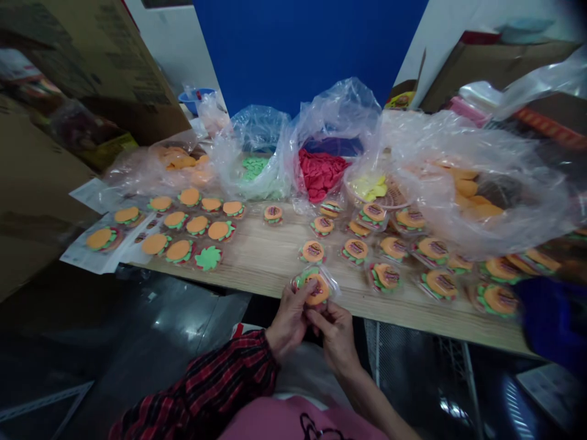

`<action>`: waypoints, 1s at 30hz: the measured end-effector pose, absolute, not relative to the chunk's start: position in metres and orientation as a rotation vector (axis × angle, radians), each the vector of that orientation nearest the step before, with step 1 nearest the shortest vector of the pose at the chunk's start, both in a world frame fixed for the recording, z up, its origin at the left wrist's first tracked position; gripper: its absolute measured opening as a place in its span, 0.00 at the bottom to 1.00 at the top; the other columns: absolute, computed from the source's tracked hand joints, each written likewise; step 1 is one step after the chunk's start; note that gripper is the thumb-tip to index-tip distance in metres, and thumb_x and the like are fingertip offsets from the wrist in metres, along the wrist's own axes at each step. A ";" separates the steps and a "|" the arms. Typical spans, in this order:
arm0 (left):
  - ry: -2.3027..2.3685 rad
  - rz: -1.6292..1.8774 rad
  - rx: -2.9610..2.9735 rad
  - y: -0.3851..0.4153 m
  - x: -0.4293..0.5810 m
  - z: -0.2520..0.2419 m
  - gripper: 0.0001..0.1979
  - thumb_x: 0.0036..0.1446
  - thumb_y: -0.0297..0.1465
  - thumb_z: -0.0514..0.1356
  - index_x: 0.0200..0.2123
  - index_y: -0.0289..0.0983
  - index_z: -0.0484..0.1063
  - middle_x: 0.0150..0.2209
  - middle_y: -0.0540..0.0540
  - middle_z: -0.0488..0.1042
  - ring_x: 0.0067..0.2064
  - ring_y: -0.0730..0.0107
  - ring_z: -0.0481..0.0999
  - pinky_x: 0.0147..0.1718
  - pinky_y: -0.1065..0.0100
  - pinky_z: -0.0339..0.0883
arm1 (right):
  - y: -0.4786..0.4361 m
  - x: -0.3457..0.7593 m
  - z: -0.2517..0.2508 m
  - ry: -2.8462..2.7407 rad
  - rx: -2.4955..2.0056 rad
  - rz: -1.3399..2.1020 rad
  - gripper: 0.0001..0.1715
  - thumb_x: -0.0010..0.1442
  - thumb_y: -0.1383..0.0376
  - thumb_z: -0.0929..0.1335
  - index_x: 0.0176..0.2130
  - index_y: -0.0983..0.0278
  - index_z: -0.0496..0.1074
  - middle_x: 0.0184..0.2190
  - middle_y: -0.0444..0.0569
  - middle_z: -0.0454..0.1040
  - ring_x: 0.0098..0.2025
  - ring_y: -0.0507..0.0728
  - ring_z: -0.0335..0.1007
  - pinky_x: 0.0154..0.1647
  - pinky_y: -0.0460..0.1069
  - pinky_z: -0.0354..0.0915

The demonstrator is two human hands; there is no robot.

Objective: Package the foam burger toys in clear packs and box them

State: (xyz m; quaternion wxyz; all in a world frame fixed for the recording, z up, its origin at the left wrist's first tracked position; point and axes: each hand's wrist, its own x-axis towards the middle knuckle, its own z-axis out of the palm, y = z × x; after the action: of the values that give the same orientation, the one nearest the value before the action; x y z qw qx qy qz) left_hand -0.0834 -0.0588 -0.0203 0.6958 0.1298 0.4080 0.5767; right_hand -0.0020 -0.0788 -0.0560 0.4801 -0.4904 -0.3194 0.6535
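Observation:
Over the table's front edge, my left hand (290, 321) grips a toy burger (320, 292) in a clear plastic case, its thumb lying on the orange bun top with a dark printed label. My right hand (337, 339) is closed at the case's lower edge, thumb and fingers pinched there; the fingertips are partly hidden. Labelled toy burgers (355, 249) in clear cases stand to the right. On the left, several unlabelled ones (178, 250) sit in rows, and a green lettuce piece (208, 258) tops one without a bun.
Along the back stand plastic bags with green pieces (253, 168), red pieces (321, 174) and orange buns (470, 195). A pink basket (394, 192) holds yellow pieces (376, 188). Printed sheets (98, 260) lie at the left end. A cardboard box (87, 61) rises at the left.

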 end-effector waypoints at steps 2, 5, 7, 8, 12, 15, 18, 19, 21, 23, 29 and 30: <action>0.923 1.269 0.290 -0.059 -0.085 -0.021 0.12 0.49 0.35 0.63 0.32 0.32 0.69 0.25 0.49 0.70 0.23 0.77 0.67 0.21 0.75 0.59 | -0.079 -0.003 -0.056 -0.817 -1.191 1.584 0.12 0.44 0.62 0.73 0.19 0.65 0.68 0.13 0.38 0.61 0.16 0.46 0.51 0.17 0.44 0.49; 0.940 1.186 0.326 -0.057 -0.090 -0.022 0.13 0.50 0.38 0.61 0.31 0.32 0.67 0.24 0.49 0.69 0.20 0.77 0.65 0.17 0.75 0.55 | -0.077 0.007 -0.055 -1.006 -1.162 1.662 0.15 0.47 0.57 0.71 0.20 0.65 0.69 0.14 0.41 0.65 0.17 0.48 0.56 0.19 0.45 0.54; 0.963 1.167 0.383 -0.055 -0.095 -0.023 0.12 0.49 0.36 0.62 0.32 0.33 0.67 0.25 0.49 0.69 0.23 0.76 0.67 0.19 0.75 0.58 | -0.072 0.020 -0.051 -1.139 -1.146 1.736 0.18 0.49 0.53 0.70 0.22 0.66 0.70 0.17 0.44 0.68 0.19 0.50 0.61 0.21 0.45 0.57; 0.974 1.162 0.420 -0.054 -0.098 -0.022 0.12 0.47 0.33 0.64 0.33 0.33 0.66 0.26 0.49 0.69 0.25 0.75 0.68 0.22 0.74 0.61 | -0.069 0.028 -0.049 -1.182 -1.154 1.734 0.19 0.50 0.52 0.70 0.23 0.66 0.70 0.18 0.44 0.68 0.20 0.50 0.61 0.21 0.45 0.58; 0.959 0.999 0.651 -0.049 -0.102 -0.017 0.18 0.37 0.24 0.67 0.34 0.35 0.64 0.28 0.51 0.70 0.29 0.74 0.69 0.28 0.74 0.63 | -0.053 0.056 -0.038 -1.200 -1.216 1.481 0.16 0.52 0.54 0.69 0.28 0.64 0.70 0.20 0.42 0.65 0.22 0.49 0.59 0.23 0.44 0.58; 0.939 0.839 0.904 -0.048 -0.095 -0.011 0.18 0.35 0.24 0.68 0.30 0.34 0.65 0.26 0.52 0.69 0.28 0.76 0.66 0.25 0.76 0.59 | -0.046 0.070 -0.031 -1.224 -1.201 1.351 0.13 0.53 0.56 0.69 0.27 0.63 0.69 0.22 0.41 0.64 0.25 0.50 0.59 0.26 0.44 0.59; 0.937 0.848 1.052 -0.048 -0.082 -0.008 0.18 0.37 0.26 0.68 0.33 0.33 0.67 0.29 0.51 0.70 0.30 0.75 0.68 0.28 0.75 0.61 | -0.049 0.080 -0.026 -1.237 -1.204 1.191 0.12 0.54 0.59 0.68 0.23 0.63 0.67 0.21 0.42 0.62 0.25 0.51 0.58 0.26 0.45 0.57; 0.930 0.871 1.080 -0.049 -0.078 -0.008 0.19 0.38 0.27 0.68 0.36 0.34 0.68 0.31 0.49 0.71 0.32 0.73 0.69 0.30 0.74 0.63 | -0.052 0.083 -0.025 -1.236 -1.209 1.137 0.12 0.54 0.60 0.68 0.24 0.62 0.67 0.21 0.42 0.63 0.25 0.51 0.58 0.26 0.45 0.57; 0.943 0.908 1.169 -0.050 -0.071 -0.009 0.22 0.40 0.27 0.67 0.42 0.35 0.68 0.37 0.46 0.72 0.37 0.68 0.72 0.36 0.70 0.65 | -0.059 0.093 -0.024 -1.245 -1.229 1.056 0.10 0.55 0.60 0.67 0.25 0.62 0.69 0.23 0.44 0.66 0.28 0.53 0.61 0.30 0.46 0.59; 0.993 0.929 1.355 -0.049 -0.066 -0.010 0.23 0.42 0.28 0.66 0.45 0.36 0.69 0.42 0.42 0.72 0.42 0.64 0.72 0.41 0.67 0.65 | -0.066 0.108 -0.025 -1.249 -1.276 0.987 0.10 0.57 0.60 0.66 0.27 0.62 0.71 0.28 0.47 0.71 0.34 0.56 0.65 0.36 0.48 0.61; 0.963 0.974 1.901 -0.038 -0.054 -0.011 0.21 0.47 0.27 0.62 0.48 0.39 0.70 0.45 0.41 0.71 0.47 0.61 0.69 0.46 0.64 0.62 | -0.086 0.205 -0.038 -0.912 -1.560 0.500 0.11 0.53 0.59 0.68 0.24 0.64 0.70 0.24 0.45 0.69 0.29 0.54 0.64 0.34 0.49 0.61; 0.953 0.971 1.953 -0.036 -0.051 -0.012 0.22 0.47 0.26 0.62 0.49 0.39 0.69 0.45 0.41 0.71 0.48 0.61 0.69 0.46 0.64 0.62 | -0.088 0.225 -0.039 -0.826 -1.555 0.357 0.12 0.51 0.59 0.69 0.23 0.64 0.69 0.24 0.44 0.68 0.28 0.53 0.64 0.33 0.49 0.61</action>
State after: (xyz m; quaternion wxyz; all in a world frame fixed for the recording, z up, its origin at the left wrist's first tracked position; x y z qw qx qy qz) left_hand -0.0511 -0.0363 -0.0118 0.3717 0.7617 0.3718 0.3787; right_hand 0.2249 -0.0883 -0.0393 0.6229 -0.6771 -0.3598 0.1553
